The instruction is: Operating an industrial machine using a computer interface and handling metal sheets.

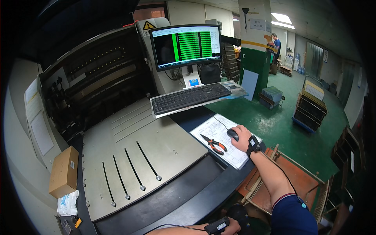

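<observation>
My right hand (241,138) is closed over a black computer mouse (232,134), which rests on printed sheets (235,157) at the machine's right edge. A dark strapped device with a cable sits on that wrist. Just left of the mouse lie pliers (213,144) with orange and black handles. At the bottom edge my left hand (232,226) hangs low in front of me, wearing a similar wrist device; its fingers are mostly hidden. Above the sheets, a black keyboard (191,98) sits on a tray below a monitor (187,46) showing green rows.
A metal machine bed (129,156) with dark slots and round knobs fills the left. Beside it stand a cardboard box (64,172) and a white plastic bag (68,203). A rusty-framed cart (293,176) is at my right. Racks (310,105) and a distant person (276,45) are farther back.
</observation>
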The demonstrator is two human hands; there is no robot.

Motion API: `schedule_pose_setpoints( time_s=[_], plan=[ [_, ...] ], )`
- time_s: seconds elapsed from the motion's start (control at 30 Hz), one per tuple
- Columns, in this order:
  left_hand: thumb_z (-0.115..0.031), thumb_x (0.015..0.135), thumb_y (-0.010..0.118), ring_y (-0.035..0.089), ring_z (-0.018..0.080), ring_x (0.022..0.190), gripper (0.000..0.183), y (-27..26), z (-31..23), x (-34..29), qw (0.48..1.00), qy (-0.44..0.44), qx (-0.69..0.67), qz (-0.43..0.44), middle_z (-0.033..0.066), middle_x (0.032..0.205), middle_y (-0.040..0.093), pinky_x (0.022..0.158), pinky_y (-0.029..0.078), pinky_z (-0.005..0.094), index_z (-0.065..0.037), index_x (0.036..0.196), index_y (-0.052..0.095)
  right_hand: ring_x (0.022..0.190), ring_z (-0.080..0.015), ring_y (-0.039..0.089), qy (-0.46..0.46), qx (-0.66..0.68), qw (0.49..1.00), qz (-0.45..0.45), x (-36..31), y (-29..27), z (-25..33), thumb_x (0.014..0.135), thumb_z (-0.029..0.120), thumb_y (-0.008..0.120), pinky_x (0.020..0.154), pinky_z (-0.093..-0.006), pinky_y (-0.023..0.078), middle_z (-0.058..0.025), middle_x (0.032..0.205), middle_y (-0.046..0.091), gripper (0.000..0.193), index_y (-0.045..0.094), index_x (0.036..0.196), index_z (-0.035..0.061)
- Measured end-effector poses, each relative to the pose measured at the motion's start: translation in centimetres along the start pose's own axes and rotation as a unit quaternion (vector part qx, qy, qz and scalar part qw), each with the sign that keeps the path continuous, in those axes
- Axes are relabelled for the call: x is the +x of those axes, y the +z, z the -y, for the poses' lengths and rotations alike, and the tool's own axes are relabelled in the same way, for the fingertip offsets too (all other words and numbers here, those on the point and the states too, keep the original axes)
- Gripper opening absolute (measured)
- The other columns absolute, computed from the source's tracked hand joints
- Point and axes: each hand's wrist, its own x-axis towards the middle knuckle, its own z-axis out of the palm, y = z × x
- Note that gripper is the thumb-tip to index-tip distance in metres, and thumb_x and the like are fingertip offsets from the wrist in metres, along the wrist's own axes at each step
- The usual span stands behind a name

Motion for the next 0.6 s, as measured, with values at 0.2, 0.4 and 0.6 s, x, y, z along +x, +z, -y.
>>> schedule_pose_setpoints(
  time_s=[0.2, 0.4, 0.6],
  plan=[
    [-0.04, 0.078, 0.065, 0.068, 0.0302, 0.071, 0.025, 0.6, 0.1, 0.2, 1.0, 0.0, 0.005, -0.002, 0.0092, 0.074, 0.068, 0.063, 0.053, 0.047, -0.016, 0.08, 0.072, 0.105, -0.0363, 0.057, -0.007, 0.007, 1.0, -0.012, 0.0, 0.0, -0.1, 0.073, 0.019, 0.068, 0.092, -0.044, 0.048, -0.016, 0.115, 0.056, 0.043, 0.061, 0.115, 0.0083],
    [-0.04, 0.08, 0.064, 0.068, 0.03, 0.074, 0.025, 0.0, -0.2, 0.1, 0.999, -0.02, 0.023, 0.01, 0.0084, 0.077, 0.069, 0.065, 0.053, 0.0467, -0.017, 0.084, 0.073, 0.104, -0.0353, 0.057, -0.006, 0.013, 1.0, -0.016, 0.0, -0.2, 0.1, 0.073, 0.018, 0.067, 0.091, -0.044, 0.047, -0.016, 0.112, 0.057, 0.04, 0.061, 0.111, 0.0088],
    [-0.039, 0.082, 0.063, 0.068, 0.0308, 0.074, 0.026, -0.4, 0.0, 0.0, 1.0, -0.005, -0.004, 0.029, 0.0097, 0.077, 0.069, 0.065, 0.053, 0.0464, -0.015, 0.083, 0.072, 0.103, -0.0351, 0.057, -0.015, 0.019, 0.999, -0.023, 0.0, 0.0, -0.1, 0.072, 0.018, 0.067, 0.09, -0.0437, 0.048, -0.0159, 0.111, 0.057, 0.039, 0.061, 0.11, 0.0087]
  ],
)
